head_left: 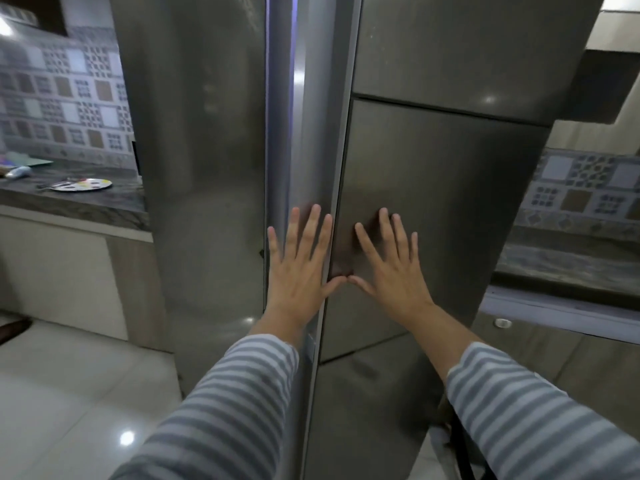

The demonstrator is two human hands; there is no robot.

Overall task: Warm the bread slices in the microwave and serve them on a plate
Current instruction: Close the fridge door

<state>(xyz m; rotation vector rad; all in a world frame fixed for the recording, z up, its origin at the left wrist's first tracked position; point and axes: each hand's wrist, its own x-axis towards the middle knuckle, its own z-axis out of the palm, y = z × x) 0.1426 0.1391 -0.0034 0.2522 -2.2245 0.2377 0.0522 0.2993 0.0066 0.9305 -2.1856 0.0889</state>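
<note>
A tall steel fridge (433, 188) fills the middle of the head view. My left hand (299, 268) lies flat with straight fingers on the rounded corner edge of the fridge. My right hand (389, 268) presses flat on the lower door panel, and the two thumbs almost touch. Both sleeves are grey and white striped. A thin strip of bluish light (294, 64) shows along the door seam above my left hand. No bread, microwave or serving plate shows here.
A stone counter (79, 199) at the left carries a white plate (83, 184) with coloured blobs, a tube and papers. Another counter (568, 258) runs at the right behind the fridge. Patterned tiles cover the walls. Glossy pale floor (69, 393) lies at the lower left.
</note>
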